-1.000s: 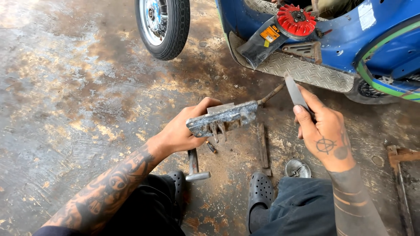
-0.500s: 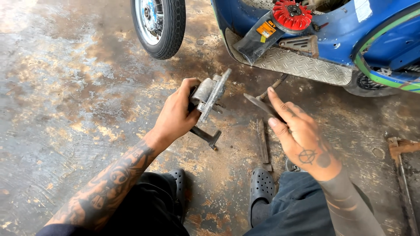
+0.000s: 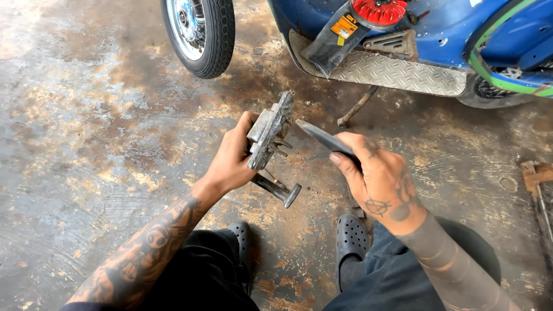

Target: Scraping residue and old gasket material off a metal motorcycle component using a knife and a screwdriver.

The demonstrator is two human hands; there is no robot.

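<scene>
1. A grimy grey metal bracket with a stub shaft (image 3: 269,141) is held edge-up above the floor, between the two hands and in front of the knees.
2. The left hand (image 3: 233,158) has its fingers clenched around the bracket's rear face.
3. The right hand (image 3: 377,175) grips a flat dark metal file (image 3: 322,137), whose tip sits just beside the bracket's upper edge.
4. The stained, oily concrete floor (image 3: 98,126) is worn and patchy, with open room to the left.
5. Ahead, a blue scooter body with a chequer-plate footboard (image 3: 403,72) and a black spoked tyre (image 3: 201,34) close off the far side.
6. A rusty tool (image 3: 536,184) lies at the right edge.
</scene>
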